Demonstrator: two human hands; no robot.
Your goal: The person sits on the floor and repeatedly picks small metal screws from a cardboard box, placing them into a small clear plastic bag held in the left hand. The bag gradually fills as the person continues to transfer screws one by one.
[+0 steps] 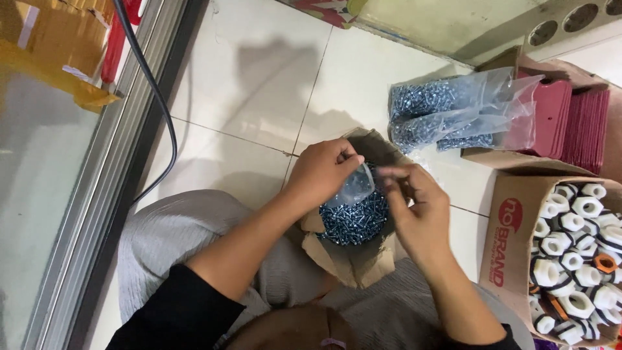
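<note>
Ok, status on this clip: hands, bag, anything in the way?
Left hand and right hand both pinch the small clear plastic bag. Open brown box of silvery screws directly below. Nothing between them.

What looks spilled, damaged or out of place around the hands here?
A few loose silver screws lie scattered on the white tiled floor beside the clear plastic bags of screws. The brown cardboard box of screws between the hands is torn open at its edges.
</note>
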